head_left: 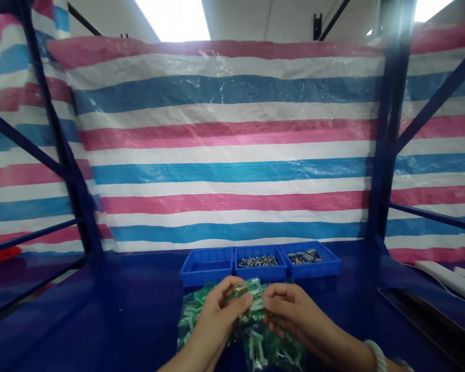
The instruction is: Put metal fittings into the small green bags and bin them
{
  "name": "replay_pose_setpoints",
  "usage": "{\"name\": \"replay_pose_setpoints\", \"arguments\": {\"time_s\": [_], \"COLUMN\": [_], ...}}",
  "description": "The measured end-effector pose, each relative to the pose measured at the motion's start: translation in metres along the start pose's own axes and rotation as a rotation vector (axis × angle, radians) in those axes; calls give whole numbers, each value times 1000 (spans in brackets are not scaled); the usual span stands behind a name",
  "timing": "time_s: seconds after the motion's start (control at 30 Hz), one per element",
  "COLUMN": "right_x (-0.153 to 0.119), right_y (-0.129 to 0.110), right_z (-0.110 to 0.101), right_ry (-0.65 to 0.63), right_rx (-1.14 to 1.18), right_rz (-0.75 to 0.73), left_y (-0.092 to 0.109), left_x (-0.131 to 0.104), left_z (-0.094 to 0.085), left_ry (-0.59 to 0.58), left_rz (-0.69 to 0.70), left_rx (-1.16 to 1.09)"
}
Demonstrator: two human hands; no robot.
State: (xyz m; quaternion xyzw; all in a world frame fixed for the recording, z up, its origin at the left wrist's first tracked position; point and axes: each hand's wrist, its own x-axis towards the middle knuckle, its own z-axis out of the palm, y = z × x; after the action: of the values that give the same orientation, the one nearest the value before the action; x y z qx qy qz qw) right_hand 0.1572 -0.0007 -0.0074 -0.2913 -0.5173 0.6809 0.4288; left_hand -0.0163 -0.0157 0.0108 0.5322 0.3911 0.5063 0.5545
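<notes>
Between my two hands is a small clear plastic bag (256, 298) with a green tint and pale, elongated pieces inside. My left hand (222, 310) pinches its left side between thumb and fingers. At its right edge, my right hand (292, 308) has thumb and forefinger closed on the plastic. More green-tinted bags (194, 310) lie on the blue tabletop (139, 310) under and around my hands, partly hidden by them. What exactly the bags contain is too small to tell.
Behind the bags stand three blue bins: a left bin (207, 279) with no parts visible, a middle bin (259, 274) of small metal parts, and a right bin (313, 268) of metal pieces. Blue posts (389, 155) flank the table. At right lies a dark flat panel (426, 320).
</notes>
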Motion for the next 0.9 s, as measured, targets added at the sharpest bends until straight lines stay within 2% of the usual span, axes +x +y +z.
{"name": "replay_pose_setpoints", "arguments": {"time_s": [0.17, 0.33, 0.43, 0.63, 0.73, 0.8, 0.83, 0.9], "right_x": [2, 2, -1, -6, -3, -2, -2, -5], "right_y": [3, 4, -1, -4, -3, -4, -5, -8], "right_z": [-4, -4, -2, -2, -8, -11, -12, -12], "right_ry": [21, 53, 101, 12, 33, 55, 66, 100], "right_rx": [14, 25, 111, 78, -9, -150, -254, -520], "right_rz": [-6, 13, -17, 23, 19, -71, -175, -488], "left_y": [-1, -9, -9, -7, -7, -5, -3, 1], "left_x": [2, 5, 4, 2, 3, 3, 2, -1], "left_z": [0, -3, -1, 1, 0, -1, -2, -4], "left_ry": [13, 16, -17, 13, -33, -51, -49, -36], "left_rz": [-51, 17, -5, -31, -17, 185, 358, 796], "left_rx": [-14, 40, -2, -9, 62, 240, 372, 664]}}
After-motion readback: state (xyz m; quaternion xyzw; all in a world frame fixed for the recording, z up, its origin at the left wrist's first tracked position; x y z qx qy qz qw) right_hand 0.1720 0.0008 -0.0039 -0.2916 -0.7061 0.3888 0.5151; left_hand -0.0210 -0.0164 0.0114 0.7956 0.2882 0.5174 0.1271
